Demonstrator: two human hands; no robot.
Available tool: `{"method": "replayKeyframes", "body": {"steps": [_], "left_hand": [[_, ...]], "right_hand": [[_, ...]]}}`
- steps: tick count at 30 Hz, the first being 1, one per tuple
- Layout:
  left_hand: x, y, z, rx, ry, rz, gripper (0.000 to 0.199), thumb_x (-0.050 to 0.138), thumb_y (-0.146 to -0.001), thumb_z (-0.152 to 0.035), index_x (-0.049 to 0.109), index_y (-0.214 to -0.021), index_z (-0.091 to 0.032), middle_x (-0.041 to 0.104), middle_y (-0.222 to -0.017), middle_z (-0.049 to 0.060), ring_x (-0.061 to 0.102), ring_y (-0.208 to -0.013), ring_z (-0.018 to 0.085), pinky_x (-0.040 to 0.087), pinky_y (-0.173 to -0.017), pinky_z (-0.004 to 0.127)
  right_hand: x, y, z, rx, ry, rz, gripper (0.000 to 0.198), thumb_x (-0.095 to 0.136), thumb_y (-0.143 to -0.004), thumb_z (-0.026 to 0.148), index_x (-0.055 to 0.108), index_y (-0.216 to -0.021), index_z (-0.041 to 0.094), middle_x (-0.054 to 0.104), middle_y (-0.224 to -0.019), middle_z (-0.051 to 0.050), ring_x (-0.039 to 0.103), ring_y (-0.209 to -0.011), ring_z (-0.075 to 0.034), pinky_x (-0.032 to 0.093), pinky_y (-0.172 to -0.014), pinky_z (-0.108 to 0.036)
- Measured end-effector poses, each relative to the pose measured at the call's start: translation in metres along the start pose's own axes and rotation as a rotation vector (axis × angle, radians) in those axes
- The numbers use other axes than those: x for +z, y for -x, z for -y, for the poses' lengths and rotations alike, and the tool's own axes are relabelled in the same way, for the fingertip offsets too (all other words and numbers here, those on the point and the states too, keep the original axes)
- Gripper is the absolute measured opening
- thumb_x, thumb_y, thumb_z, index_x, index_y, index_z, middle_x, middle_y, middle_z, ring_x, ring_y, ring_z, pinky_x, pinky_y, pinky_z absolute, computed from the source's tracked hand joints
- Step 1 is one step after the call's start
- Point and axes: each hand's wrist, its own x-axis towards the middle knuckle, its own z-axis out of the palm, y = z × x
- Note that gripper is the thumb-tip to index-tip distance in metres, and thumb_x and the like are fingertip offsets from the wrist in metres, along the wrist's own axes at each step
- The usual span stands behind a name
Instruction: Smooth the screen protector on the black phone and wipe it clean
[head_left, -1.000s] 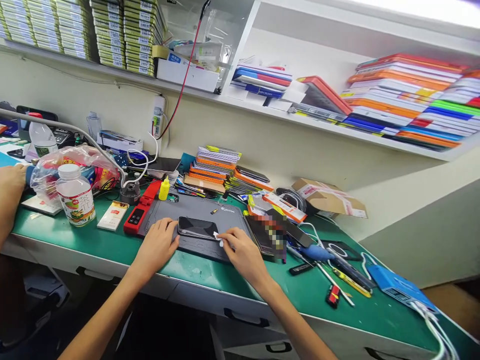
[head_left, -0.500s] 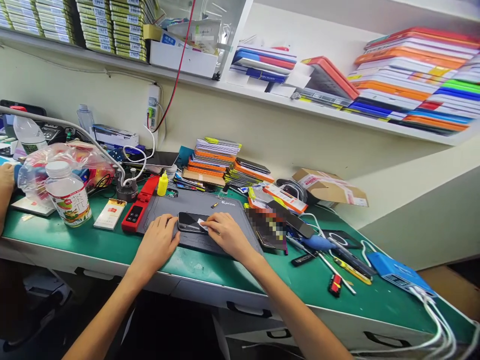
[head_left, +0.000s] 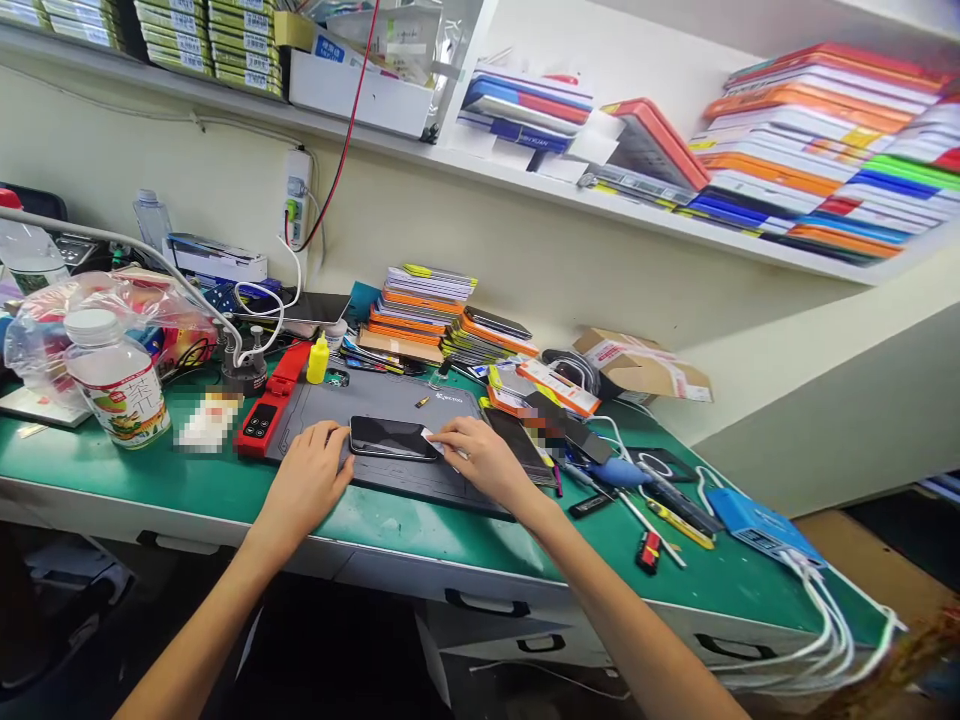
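Observation:
A black-screened smartphone (head_left: 390, 438) lies flat, face up, on the grey work mat (head_left: 367, 395). My left hand (head_left: 313, 475) is closed on the phone's left end, thumb and forefinger against its edge. Over the right end, my right hand (head_left: 476, 455) pinches a small white wipe (head_left: 429, 436), which touches the screen near that edge. Most of the wipe is hidden under the fingers. On the mat behind the phone lie a small brass-coloured piece (head_left: 422, 402) and a yellow bottle (head_left: 317, 360).
A red device (head_left: 259, 425) borders the mat on the left, near a drink bottle (head_left: 116, 385). Stacked phone-part packs (head_left: 420, 310) stand behind. Tools, including a blue-handled one (head_left: 619, 472), and a blue charger (head_left: 761, 525) with white cables crowd the right side.
My right hand and the wipe have moved right along the screen to the phone's end, uncovering more of it. My left hand stays at the left end. The head view has shifted slightly.

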Motion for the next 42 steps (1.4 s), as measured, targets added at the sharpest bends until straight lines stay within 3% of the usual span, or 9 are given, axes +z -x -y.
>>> {"method": "replayKeyframes", "body": {"steps": [10, 19, 27, 36, 42], "left_hand": [[-0.001, -0.003, 0.003, 0.031, -0.011, -0.002, 0.034, 0.060, -0.103, -0.024, 0.051, -0.134, -0.014, 0.057, -0.127, 0.008, 0.056, -0.114, 0.025, 0.047, -0.096, 0.041], [0.001, 0.000, -0.001, 0.004, -0.010, -0.010, 0.035, 0.062, -0.101, -0.023, 0.052, -0.133, -0.014, 0.057, -0.128, 0.008, 0.055, -0.116, 0.024, 0.045, -0.097, 0.040], [-0.002, -0.003, 0.000, 0.031, -0.012, 0.000, 0.036, 0.062, -0.102, -0.023, 0.050, -0.134, -0.015, 0.056, -0.128, 0.008, 0.054, -0.118, 0.024, 0.044, -0.099, 0.040], [-0.005, -0.002, -0.006, 0.029, -0.020, 0.002, 0.036, 0.062, -0.101, -0.022, 0.050, -0.134, -0.014, 0.056, -0.127, 0.008, 0.053, -0.121, 0.024, 0.042, -0.100, 0.040], [-0.005, -0.003, -0.005, 0.031, -0.022, 0.038, 0.033, 0.054, -0.106, -0.024, 0.050, -0.137, -0.014, 0.056, -0.130, 0.009, 0.051, -0.127, 0.025, 0.039, -0.105, 0.040]], "right_hand": [[0.033, -0.054, 0.052, -0.044, 0.040, -0.026, 0.021, 0.064, -0.099, 0.014, 0.076, -0.116, 0.013, 0.066, -0.105, -0.007, 0.055, -0.097, -0.020, 0.045, -0.089, -0.036], [0.005, -0.006, 0.011, -0.006, 0.078, -0.018, 0.022, 0.059, -0.101, 0.012, 0.077, -0.114, 0.014, 0.067, -0.101, -0.007, 0.057, -0.092, -0.019, 0.047, -0.081, -0.037], [0.032, -0.060, 0.053, -0.040, 0.065, 0.003, 0.020, 0.061, -0.100, 0.014, 0.076, -0.113, 0.013, 0.066, -0.104, -0.008, 0.056, -0.098, -0.021, 0.048, -0.089, -0.036], [0.001, -0.016, 0.017, -0.024, 0.112, -0.019, 0.023, 0.058, -0.100, 0.010, 0.076, -0.114, 0.013, 0.068, -0.102, -0.008, 0.056, -0.092, -0.020, 0.050, -0.082, -0.038], [0.019, -0.047, 0.036, -0.067, 0.086, -0.031, 0.020, 0.058, -0.101, 0.012, 0.075, -0.109, 0.013, 0.066, -0.101, -0.008, 0.057, -0.093, -0.020, 0.049, -0.085, -0.035]]}}
